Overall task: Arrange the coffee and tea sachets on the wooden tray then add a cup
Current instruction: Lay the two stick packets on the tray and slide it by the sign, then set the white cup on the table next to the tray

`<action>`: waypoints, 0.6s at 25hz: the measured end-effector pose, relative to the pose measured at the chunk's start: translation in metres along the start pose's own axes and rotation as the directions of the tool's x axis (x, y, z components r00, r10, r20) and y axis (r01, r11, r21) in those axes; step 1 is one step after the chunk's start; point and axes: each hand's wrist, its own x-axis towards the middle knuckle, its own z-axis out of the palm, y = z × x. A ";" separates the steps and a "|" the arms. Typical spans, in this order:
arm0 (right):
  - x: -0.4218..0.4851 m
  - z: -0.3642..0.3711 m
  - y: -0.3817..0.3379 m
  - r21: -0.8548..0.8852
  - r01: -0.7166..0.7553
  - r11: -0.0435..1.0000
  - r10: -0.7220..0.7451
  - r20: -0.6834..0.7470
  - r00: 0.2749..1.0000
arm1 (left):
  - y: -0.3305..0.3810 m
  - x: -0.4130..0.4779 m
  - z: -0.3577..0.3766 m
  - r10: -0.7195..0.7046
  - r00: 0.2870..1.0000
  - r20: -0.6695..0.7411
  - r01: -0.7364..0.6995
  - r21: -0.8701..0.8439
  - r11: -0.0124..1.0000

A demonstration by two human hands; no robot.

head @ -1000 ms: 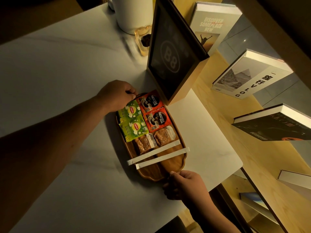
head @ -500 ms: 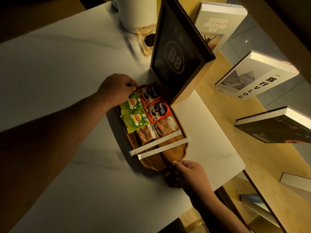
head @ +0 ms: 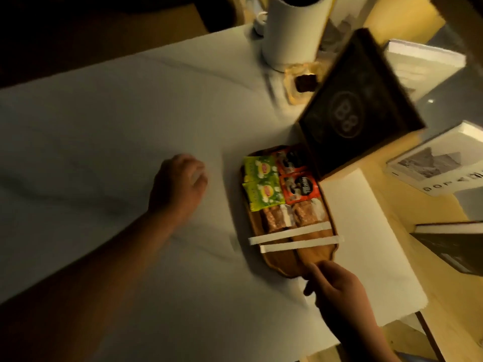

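Observation:
The wooden tray [head: 313, 254] lies on the white table, right of centre. Two green tea sachets [head: 262, 185] and two red coffee sachets [head: 300, 188] fill its far half. Two brown packets [head: 274, 218] sit behind two white stick sachets [head: 295, 235] laid across it. My left hand [head: 180, 184] hovers over the bare table left of the tray, loosely curled and holding nothing. My right hand [head: 337, 288] grips the tray's near end with its fingertips. The picture is blurred by motion.
A dark framed sign [head: 358, 113] leans over the tray's far right corner. Behind it stand a tall white cylinder [head: 290, 30] and a small glass dish [head: 304, 82]. Books [head: 444, 163] lie on the wooden shelf to the right. The table edge runs near my right wrist.
My left hand has let go of the tray's far end and swung left, away from it. My right hand stays on the near end. The view has shifted.

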 end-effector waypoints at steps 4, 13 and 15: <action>-0.014 0.046 -0.051 -0.131 0.272 0.953 -0.272 0.023 0.962 | -0.094 -0.107 -0.012 0.019 0.999 -0.049 -0.017 0.041 0.999; -0.069 0.289 -0.181 -0.196 0.695 0.692 -0.537 0.504 0.677 | -0.252 -0.320 -0.049 -0.402 0.913 -0.072 0.407 0.097 0.908; -0.095 0.351 -0.193 -0.155 0.756 0.635 -0.535 0.618 0.576 | -0.278 -0.357 -0.056 -0.489 0.867 -0.097 0.498 0.108 0.860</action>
